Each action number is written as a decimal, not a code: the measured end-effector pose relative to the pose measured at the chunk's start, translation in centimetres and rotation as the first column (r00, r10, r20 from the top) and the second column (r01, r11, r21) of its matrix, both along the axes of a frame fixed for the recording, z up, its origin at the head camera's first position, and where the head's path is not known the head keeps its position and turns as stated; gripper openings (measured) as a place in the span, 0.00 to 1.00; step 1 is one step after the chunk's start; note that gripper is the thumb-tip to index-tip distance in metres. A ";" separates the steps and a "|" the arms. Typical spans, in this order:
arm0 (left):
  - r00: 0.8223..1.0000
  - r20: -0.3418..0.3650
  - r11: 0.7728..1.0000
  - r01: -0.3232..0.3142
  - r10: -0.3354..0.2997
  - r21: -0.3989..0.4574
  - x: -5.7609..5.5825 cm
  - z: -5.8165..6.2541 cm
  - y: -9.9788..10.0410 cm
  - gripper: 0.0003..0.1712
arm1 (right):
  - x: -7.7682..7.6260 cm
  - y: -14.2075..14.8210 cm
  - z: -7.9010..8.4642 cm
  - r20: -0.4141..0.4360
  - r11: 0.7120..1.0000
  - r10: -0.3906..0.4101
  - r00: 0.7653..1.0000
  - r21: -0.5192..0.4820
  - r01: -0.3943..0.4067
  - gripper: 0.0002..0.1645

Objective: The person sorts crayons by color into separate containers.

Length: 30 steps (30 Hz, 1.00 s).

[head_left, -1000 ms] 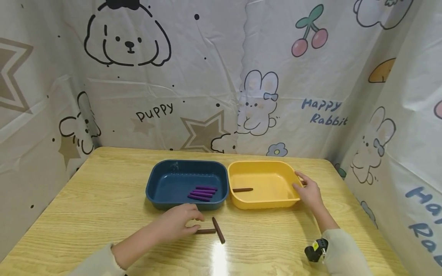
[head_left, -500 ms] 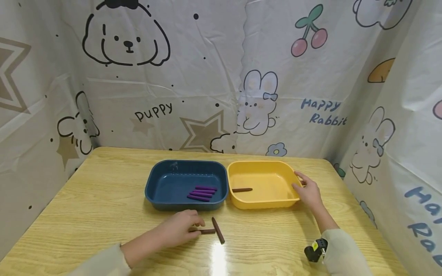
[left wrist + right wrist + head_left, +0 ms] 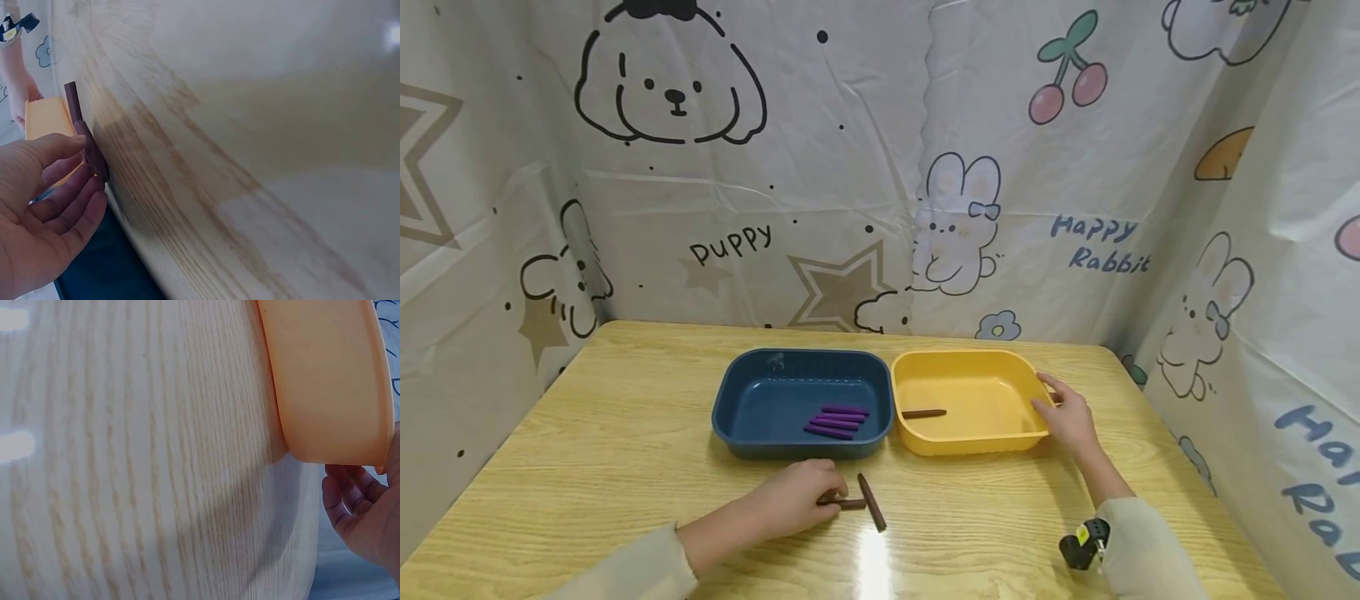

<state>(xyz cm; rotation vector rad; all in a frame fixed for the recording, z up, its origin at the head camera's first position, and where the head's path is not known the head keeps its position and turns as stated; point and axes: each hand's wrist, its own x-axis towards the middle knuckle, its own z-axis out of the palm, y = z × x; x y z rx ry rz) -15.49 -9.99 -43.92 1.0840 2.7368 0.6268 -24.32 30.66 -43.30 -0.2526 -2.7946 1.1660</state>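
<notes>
In the head view, my left hand is low over the table in front of the blue bin, its thumb and fingers pinching a brown crayon. The left wrist view shows the thumb on one side of that crayon and the fingertips by the other. Another brown crayon lies slanted at its right end. At the far right, my right hand grips the right end of the yellow bin, thumb at the rim and fingers beneath it. One brown crayon lies inside this bin, at its left.
The dark blue bin stands against the yellow bin's left side and holds several purple crayons. Both bins stand on a wood-grain table. A printed curtain hangs behind the table and along its sides.
My left hand has drawn its thumb and fingers together around the brown crayon on the table. The right hand keeps its place on the yellow bin.
</notes>
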 end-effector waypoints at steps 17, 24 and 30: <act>1.000 -0.017 0.999 0.010 -0.010 -0.040 -0.2 -0.3 0.6 0.02 | 0.1 0.0 0.1 0.016 0.999 0.012 1.000 -0.030 -0.012 0.32; 1.000 -0.006 0.999 0.008 -0.008 -0.037 -0.2 -0.3 0.6 0.02 | 0.1 0.1 0.0 0.015 1.000 0.011 1.000 -0.028 -0.010 0.32; 0.999 -0.048 1.000 0.012 -0.011 0.005 -0.3 1.0 0.3 0.02 | 0.0 0.2 -0.2 0.018 1.000 0.011 1.000 -0.020 -0.011 0.32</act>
